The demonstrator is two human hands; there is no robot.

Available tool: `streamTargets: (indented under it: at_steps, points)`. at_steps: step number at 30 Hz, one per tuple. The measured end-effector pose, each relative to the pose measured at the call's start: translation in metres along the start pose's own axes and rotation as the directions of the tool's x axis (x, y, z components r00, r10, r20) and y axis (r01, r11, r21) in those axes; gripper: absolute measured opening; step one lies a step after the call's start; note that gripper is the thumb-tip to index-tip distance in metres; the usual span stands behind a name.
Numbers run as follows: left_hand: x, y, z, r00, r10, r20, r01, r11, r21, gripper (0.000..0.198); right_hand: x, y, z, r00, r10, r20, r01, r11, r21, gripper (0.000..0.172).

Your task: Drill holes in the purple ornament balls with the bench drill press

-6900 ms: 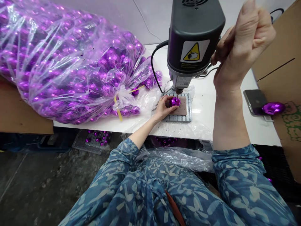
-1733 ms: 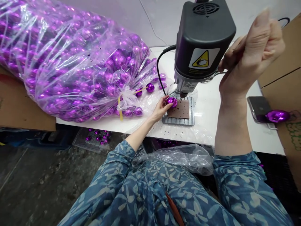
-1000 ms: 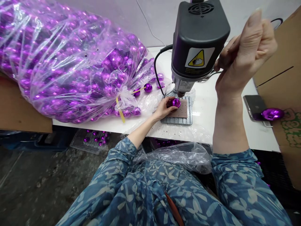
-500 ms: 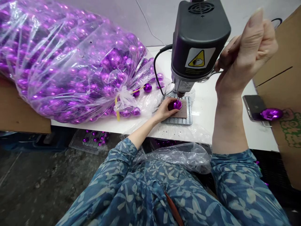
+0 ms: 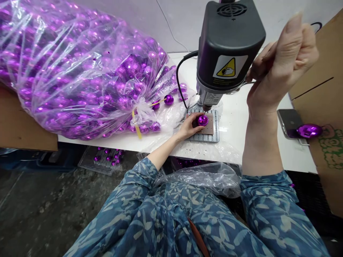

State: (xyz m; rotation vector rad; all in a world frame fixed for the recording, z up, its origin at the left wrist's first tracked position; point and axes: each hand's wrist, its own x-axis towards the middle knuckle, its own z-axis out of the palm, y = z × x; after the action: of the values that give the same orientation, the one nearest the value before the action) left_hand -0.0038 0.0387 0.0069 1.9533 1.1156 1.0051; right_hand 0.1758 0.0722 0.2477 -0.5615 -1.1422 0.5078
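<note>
Purple ball (image 5: 203, 120), shiny, faceted, rounded, mirror-like, catching light

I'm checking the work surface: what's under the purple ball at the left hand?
A brown board, on a grey slotted base. The ball and left hand cover the spot directly beneath.

Left hand (image 5: 187, 127) low, pinching; right hand (image 5: 284, 66) raised high, fingers (image 5: 264, 59) seemingly curled.
</note>
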Motion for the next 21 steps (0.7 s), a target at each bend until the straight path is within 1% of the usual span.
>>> streamTargets:
  at_steps: [5, 8, 11, 15, 21]
  points:
    - [0.000, 0.005, -0.002, 1.000, -0.027, -0.008, 0.027, 0.999, -0.019, 0.063, -0.002, -0.001, 0.000, 1.000, -0.019, -0.010, 0.020, 0.999, 0.047, 0.076]
    - [0.000, 0.006, -0.001, 0.999, -0.044, -0.009, 0.043, 0.999, -0.032, 0.062, -0.013, -0.002, -0.002, 0.998, -0.055, -0.039, 0.057, 0.997, 0.049, 0.081]
    - [-0.001, 0.006, 0.000, 0.998, -0.059, -0.006, 0.058, 0.997, -0.056, 0.062, -0.027, 0.000, -0.006, 0.991, -0.117, -0.059, 0.119, 0.993, 0.027, 0.086]
    - [-0.001, 0.007, 0.000, 0.998, -0.065, -0.007, 0.065, 0.998, -0.028, 0.062, -0.042, 0.006, -0.015, 0.983, -0.171, -0.069, 0.170, 0.985, -0.014, 0.082]
    - [0.000, 0.007, 0.000, 0.996, -0.084, -0.015, 0.083, 0.996, -0.028, 0.061, -0.054, 0.014, -0.026, 0.974, -0.221, -0.044, 0.218, 0.974, -0.054, 0.079]
